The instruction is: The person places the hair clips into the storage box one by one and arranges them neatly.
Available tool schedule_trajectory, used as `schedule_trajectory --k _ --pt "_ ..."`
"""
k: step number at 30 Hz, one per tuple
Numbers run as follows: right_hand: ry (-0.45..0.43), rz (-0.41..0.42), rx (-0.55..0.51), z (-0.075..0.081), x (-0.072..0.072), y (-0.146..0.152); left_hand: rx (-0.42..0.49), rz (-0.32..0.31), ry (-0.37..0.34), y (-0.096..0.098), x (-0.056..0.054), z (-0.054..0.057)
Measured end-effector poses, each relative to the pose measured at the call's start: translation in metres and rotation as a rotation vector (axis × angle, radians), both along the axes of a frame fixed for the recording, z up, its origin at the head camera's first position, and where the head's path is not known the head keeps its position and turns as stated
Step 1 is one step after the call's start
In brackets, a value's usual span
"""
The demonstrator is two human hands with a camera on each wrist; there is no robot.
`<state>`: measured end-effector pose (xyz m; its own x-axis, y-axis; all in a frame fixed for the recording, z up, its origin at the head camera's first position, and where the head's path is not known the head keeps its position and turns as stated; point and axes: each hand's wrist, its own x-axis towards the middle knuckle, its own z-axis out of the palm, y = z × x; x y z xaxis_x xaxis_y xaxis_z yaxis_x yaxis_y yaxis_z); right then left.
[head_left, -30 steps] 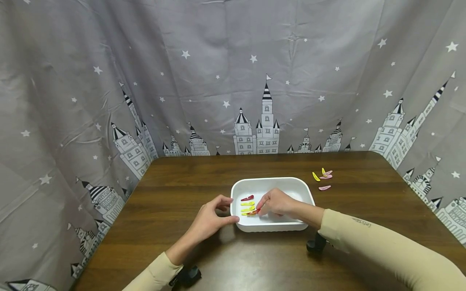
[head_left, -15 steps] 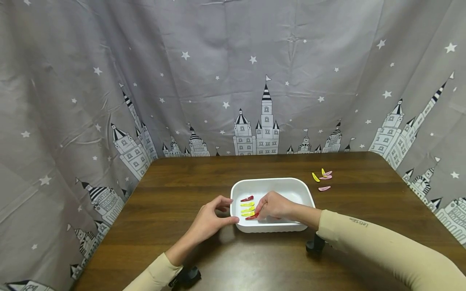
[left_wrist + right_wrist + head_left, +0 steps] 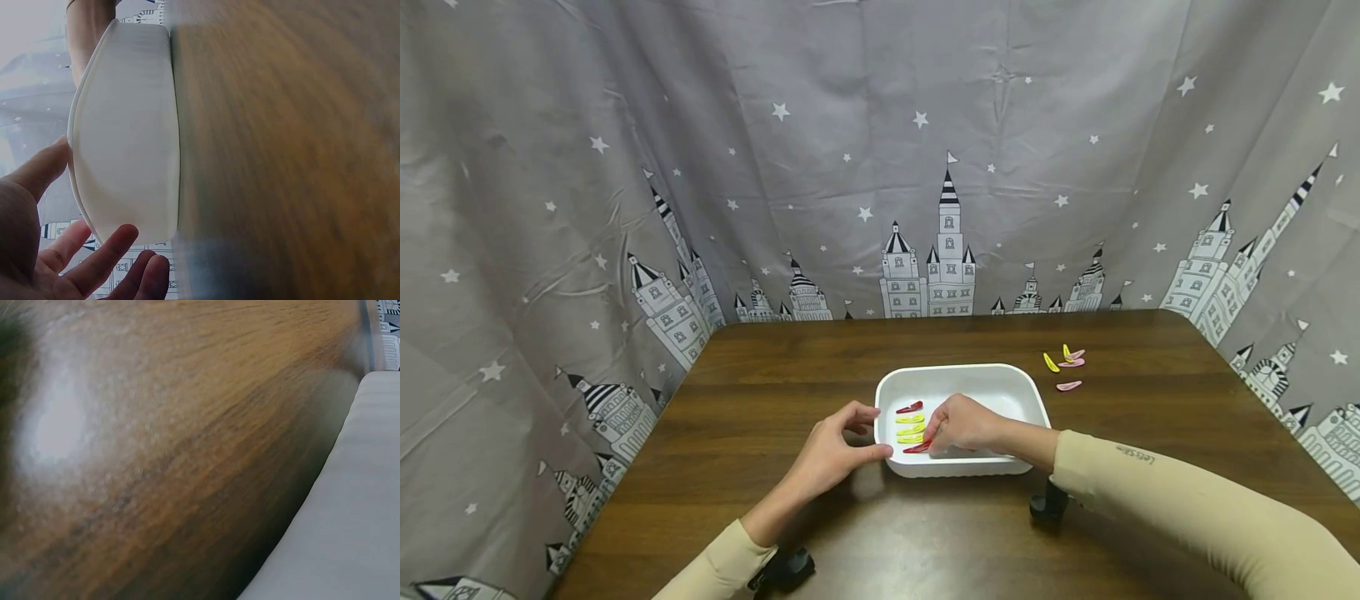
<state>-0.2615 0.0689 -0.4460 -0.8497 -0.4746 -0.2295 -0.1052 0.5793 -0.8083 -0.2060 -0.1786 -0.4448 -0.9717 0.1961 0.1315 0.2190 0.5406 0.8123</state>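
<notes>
Red hair clip [image 3: 917, 447] in the near left part of the white tray [image 3: 958, 471], its right end between the fingertips of the right hand [image 3: 966, 423], which pinches it. It lies last in a column along the tray's left end: another red clip [image 3: 910, 407] is farthest away, and three yellow clips [image 3: 911, 430] lie between the two, all pointing roughly crosswise.

The left hand [image 3: 831, 454] has its thumb and fingers spread at the tray's left end, touching the rim without closing on it; the left wrist view shows the other fingers loose beside the end wall. The right wrist view shows only the tray's side and the wooden counter [image 3: 805, 367], so the pinch is judged from the head view alone.

Beyond the tray's far right corner, two loose yellow clips [image 3: 1051, 362] and three pink clips [image 3: 1069, 386] lie on the counter, some of them overlapping.

The step in hand looks like placing and squaring up this red clip. The next move seems to call for lining it up with its neighbours, easing the pinch and lifting away without dragging the nearest yellow one, while the tray is held steady.
</notes>
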Motion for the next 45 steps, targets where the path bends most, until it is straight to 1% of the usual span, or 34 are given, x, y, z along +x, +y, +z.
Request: schedule_trajectory --k 11,26,31,37,45 --pt "0.041 0.008 0.022 0.001 0.002 -0.003 -0.003 -0.005 0.006 0.000 -0.001 0.000" --pt "0.044 0.032 0.024 0.004 0.003 -0.003 -0.011 0.003 0.003 0.000 -0.001 0.001" --pt "0.041 0.035 0.027 0.004 0.003 -0.003 -0.009 -0.006 0.004 0.000 -0.001 0.002" --pt "0.033 0.013 0.029 0.006 0.002 -0.002 -0.003 -0.006 0.000 0.000 0.000 0.003" --pt "0.018 -0.059 -0.005 0.014 -0.003 0.008 -0.009 0.004 -0.002 0.000 0.000 0.001"
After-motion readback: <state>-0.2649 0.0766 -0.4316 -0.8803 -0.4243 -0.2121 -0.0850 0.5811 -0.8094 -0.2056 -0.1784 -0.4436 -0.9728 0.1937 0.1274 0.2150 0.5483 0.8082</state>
